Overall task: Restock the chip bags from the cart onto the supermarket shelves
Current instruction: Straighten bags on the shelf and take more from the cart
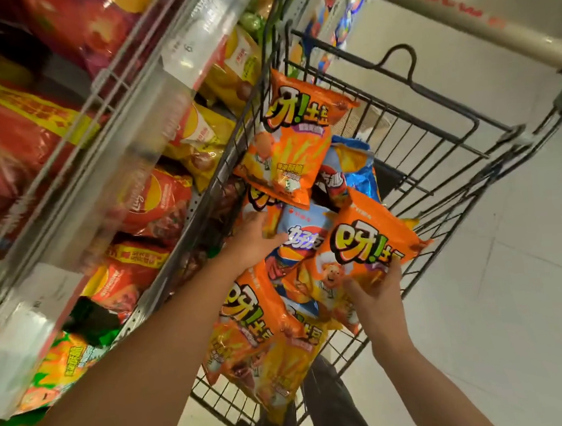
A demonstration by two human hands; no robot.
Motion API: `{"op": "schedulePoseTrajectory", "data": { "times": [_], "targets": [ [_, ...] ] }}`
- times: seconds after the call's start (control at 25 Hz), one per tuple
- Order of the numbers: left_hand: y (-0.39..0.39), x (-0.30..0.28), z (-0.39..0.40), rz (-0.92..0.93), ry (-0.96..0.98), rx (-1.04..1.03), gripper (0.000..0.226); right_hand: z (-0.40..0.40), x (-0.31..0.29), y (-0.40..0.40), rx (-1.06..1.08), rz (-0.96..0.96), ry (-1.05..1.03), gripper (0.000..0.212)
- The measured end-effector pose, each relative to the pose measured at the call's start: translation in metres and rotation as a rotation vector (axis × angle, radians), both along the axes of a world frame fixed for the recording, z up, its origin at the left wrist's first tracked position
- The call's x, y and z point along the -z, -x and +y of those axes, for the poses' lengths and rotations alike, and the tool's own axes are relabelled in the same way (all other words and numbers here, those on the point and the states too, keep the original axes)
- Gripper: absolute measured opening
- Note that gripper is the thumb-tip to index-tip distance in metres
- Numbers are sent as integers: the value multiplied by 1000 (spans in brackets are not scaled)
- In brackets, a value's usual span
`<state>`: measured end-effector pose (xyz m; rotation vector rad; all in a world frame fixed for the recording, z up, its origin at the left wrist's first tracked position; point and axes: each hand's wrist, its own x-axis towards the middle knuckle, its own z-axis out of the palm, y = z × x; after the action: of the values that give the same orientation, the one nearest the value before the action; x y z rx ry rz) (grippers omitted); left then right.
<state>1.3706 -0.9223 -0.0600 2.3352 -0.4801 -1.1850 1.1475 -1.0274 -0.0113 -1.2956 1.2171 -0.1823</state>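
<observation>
I see both hands down in the wire cart (442, 139). Right hand (378, 292): fingers curled round the lower edge of an orange chip bag (362, 240), gripping it, bag tilted above the pile. Left hand (251, 238): fingers spread, palm down, resting on a pale blue bag (302, 224) in the heap; it is touching, but I cannot tell whether it is gripping. More orange bags (287, 138) lie crumpled and glossy in the cart, with a blue foil one (356, 166) between. Cart's left wall sits just beside the shelves (125, 131), which are packed with red and yellow bags (151, 206). Open tiled floor (514, 295) lies to the right.
</observation>
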Motion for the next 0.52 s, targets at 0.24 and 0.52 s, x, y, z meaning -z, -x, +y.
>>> {"op": "schedulePoseTrajectory", "data": {
  "times": [0.24, 0.52],
  "targets": [
    [8, 16, -14, 140, 71, -40, 30, -4, 12, -8, 127, -22, -129, 78],
    [18, -3, -22, 28, 150, -53, 43, -14, 10, -8, 240, -121, -356, 76]
  ]
}}
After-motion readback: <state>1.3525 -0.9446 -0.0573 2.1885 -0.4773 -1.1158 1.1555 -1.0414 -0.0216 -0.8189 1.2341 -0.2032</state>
